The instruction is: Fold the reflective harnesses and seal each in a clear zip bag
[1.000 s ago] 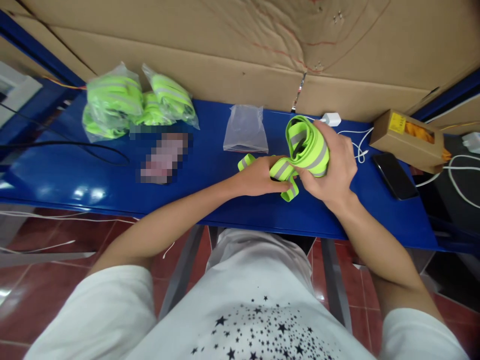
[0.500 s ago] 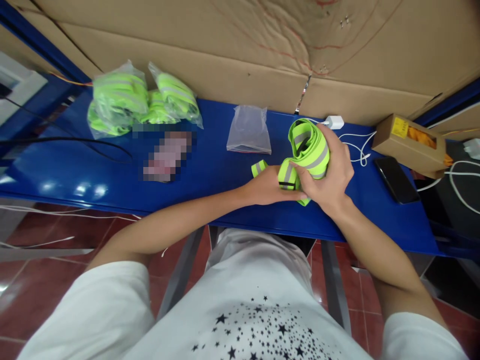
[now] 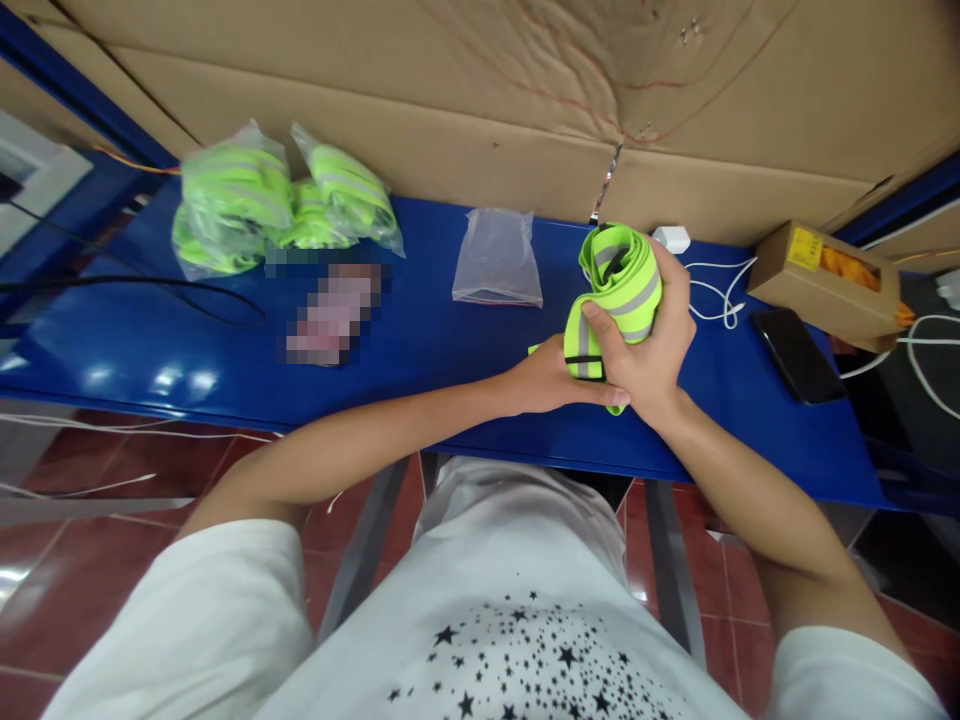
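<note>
A neon green strap with grey reflective stripes [image 3: 634, 290] is wound into a loose roll above the blue table. My right hand [image 3: 656, 345] wraps around the roll from the right, its thumb pressed on the front. From the lower left, my left hand [image 3: 551, 378] grips the lower part of the strap, near a black band; its fingers are partly hidden behind the fabric. A clear plastic bag [image 3: 497, 258] lies flat on the table, left of the roll, with nothing visible inside.
Several bagged green straps [image 3: 236, 200] are piled at the back left. A pixelated pinkish item [image 3: 334, 315] lies in front of them. On the right are a white charger [image 3: 671, 239] with cable, a black phone [image 3: 799, 357] and a cardboard box [image 3: 825, 285]. Cardboard [image 3: 375, 120] lines the back.
The strap's loose end at the left has drawn in behind my left hand, and little of it shows. The roll is turned slightly more upright in my right hand.
</note>
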The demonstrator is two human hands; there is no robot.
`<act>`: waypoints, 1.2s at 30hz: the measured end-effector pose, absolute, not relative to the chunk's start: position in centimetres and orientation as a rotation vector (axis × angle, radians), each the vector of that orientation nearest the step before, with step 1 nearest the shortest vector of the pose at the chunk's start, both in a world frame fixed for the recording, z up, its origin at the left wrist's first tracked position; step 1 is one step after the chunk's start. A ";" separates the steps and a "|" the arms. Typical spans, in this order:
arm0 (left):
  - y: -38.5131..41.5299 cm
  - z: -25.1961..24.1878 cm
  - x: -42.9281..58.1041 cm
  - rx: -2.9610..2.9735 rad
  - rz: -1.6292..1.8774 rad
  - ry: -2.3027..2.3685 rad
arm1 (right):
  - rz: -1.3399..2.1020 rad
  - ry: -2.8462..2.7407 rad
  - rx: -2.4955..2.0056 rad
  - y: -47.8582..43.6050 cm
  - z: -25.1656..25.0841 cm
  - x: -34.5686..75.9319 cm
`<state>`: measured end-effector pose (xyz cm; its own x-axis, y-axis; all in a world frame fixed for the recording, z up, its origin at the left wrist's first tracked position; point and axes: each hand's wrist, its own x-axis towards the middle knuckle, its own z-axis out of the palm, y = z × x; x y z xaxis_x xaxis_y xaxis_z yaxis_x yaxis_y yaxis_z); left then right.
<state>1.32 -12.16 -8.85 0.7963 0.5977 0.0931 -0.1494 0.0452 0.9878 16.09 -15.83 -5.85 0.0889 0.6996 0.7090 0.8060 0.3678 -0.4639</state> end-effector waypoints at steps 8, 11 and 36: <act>-9.2 -6.6 -0.8 2.036 0.581 0.556 | 0.173 -1.578 -1.343 -15.7 -4.1 18.4; -8.2 -6.3 -1.2 2.047 0.527 0.577 | 0.547 -1.540 -1.333 -15.5 -3.6 19.4; -9.4 -7.4 -1.7 1.673 0.416 0.360 | 1.380 -1.355 -1.218 -14.2 -3.9 19.4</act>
<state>-1.67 -9.38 -7.40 0.8842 0.4625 0.0661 -0.0011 -0.1395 0.9902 19.41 -14.17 -3.88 -0.1854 0.9790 -0.0848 0.0666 -0.0736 -0.9951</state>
